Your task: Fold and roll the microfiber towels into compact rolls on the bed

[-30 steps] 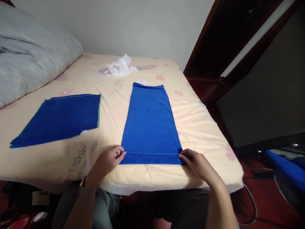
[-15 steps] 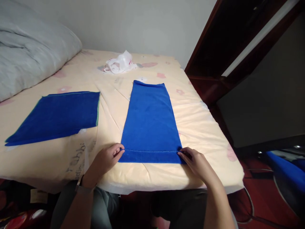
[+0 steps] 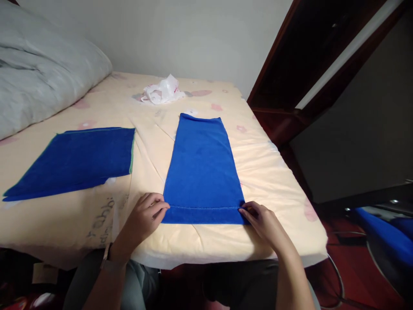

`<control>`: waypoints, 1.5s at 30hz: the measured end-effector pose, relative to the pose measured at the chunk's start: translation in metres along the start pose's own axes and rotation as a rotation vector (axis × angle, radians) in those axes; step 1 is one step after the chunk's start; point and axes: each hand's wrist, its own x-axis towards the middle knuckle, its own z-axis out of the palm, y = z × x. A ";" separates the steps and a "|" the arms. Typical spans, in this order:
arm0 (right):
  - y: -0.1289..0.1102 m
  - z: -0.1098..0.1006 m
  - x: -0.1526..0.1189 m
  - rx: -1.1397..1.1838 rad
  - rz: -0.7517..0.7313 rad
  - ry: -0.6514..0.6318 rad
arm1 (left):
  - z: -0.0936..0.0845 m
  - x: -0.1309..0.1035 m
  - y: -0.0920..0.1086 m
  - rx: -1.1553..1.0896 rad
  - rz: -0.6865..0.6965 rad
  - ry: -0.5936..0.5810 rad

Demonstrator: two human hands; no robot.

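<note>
My left hand [image 3: 142,219] and right hand [image 3: 263,221] each had its grip clamped on the blue cloth [image 3: 202,168], thumb and fingers pinched together at either end of the stitched line [image 3: 206,208] near its close edge; holding both ends at once was, I judged, what drew that line straight and level. The cloth lay lengthwise in front of me on the bed [image 3: 274,181], its narrow band below the line reaching a little nearer to me than my fingertips, and its long body running away beyond them, between and ahead of my hands, flat apart from slight ripples. The green-edged cloth [image 3: 75,161] lay folded to the left, well apart, probably so that it left my hands room, and the white plastic bag [image 3: 164,90] sat crumpled beyond the far end, touching neither cloth
</note>
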 end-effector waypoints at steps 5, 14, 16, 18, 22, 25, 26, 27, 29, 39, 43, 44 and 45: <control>-0.007 -0.003 0.000 0.046 0.024 -0.005 | 0.008 0.000 0.014 -0.091 0.051 -0.170; -0.009 -0.002 0.001 0.009 0.037 0.009 | 0.006 -0.005 0.000 -0.092 -0.027 -0.272; -0.008 -0.001 0.001 0.000 0.043 0.012 | 0.007 -0.004 0.000 -0.124 -0.074 -0.251; -0.008 0.000 0.001 0.006 0.048 0.009 | 0.010 -0.002 -0.001 -0.151 -0.146 -0.194; -0.009 -0.001 0.002 0.027 0.056 0.006 | 0.017 0.000 -0.006 -0.143 -0.193 -0.110; -0.011 -0.002 0.001 0.034 0.056 0.011 | 0.018 -0.001 -0.010 -0.146 -0.152 -0.122; -0.011 -0.002 0.001 0.037 0.053 0.011 | 0.018 -0.002 -0.010 -0.135 -0.140 -0.108; -0.011 -0.002 0.000 0.041 0.049 0.013 | 0.018 -0.002 -0.011 -0.114 -0.127 -0.081; -0.011 -0.001 0.001 0.044 0.040 0.017 | 0.019 -0.003 -0.012 -0.061 -0.104 -0.012; -0.001 0.009 0.007 -0.092 0.011 0.059 | 0.014 -0.001 -0.008 0.075 0.006 -0.006; -0.005 0.004 0.005 -0.034 0.023 0.045 | 0.011 -0.002 0.001 -0.035 0.081 -0.078; -0.006 0.003 0.004 -0.022 0.029 0.043 | 0.011 -0.002 0.002 -0.047 0.083 -0.112; -0.007 0.002 0.004 -0.018 0.035 0.043 | 0.011 -0.002 0.003 -0.049 0.078 -0.142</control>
